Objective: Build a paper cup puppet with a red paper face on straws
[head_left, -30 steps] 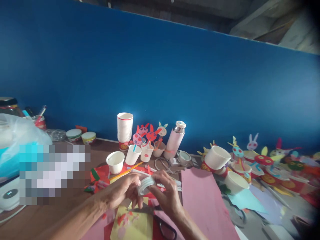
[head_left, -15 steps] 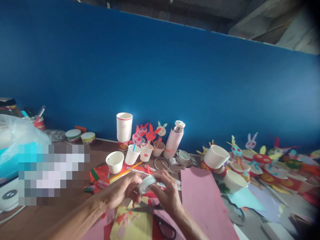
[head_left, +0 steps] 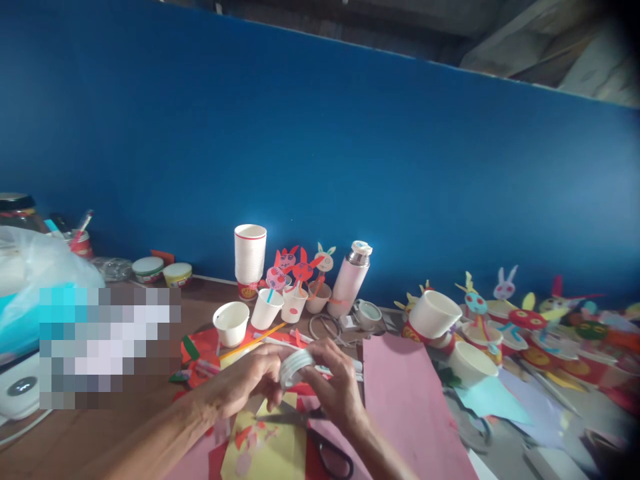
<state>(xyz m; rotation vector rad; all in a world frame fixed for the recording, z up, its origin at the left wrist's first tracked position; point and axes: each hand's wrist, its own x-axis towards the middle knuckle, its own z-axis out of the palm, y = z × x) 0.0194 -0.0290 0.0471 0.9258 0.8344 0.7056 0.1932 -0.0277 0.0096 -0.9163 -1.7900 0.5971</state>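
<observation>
Between my two hands is a roll of white tape (head_left: 296, 367), held above the paper on the table. My left hand (head_left: 255, 380) has its fingers curled against the roll's left side. My right hand (head_left: 333, 380) grips the roll from the right, fingers bent over it. Below them lie scissors (head_left: 334, 457) with dark handles, on a yellow sheet (head_left: 280, 453) strewn with small red and pink scraps. A yellow pencil (head_left: 253, 343) rests just beyond my left hand.
An open white paper cup (head_left: 231, 325) and cups with paper rabbits (head_left: 303, 272) stand ahead, beside a cup stack (head_left: 250, 253) and a pink thermos (head_left: 349, 280). Pink paper (head_left: 400, 400) lies right; more rabbit cups (head_left: 480, 327) stand beyond. A plastic bag (head_left: 45, 267) sits left.
The roll of tape has turned slightly between my hands, and my left fingers have shifted a little against it. Everything else stays in place apart from a slight camera shift.
</observation>
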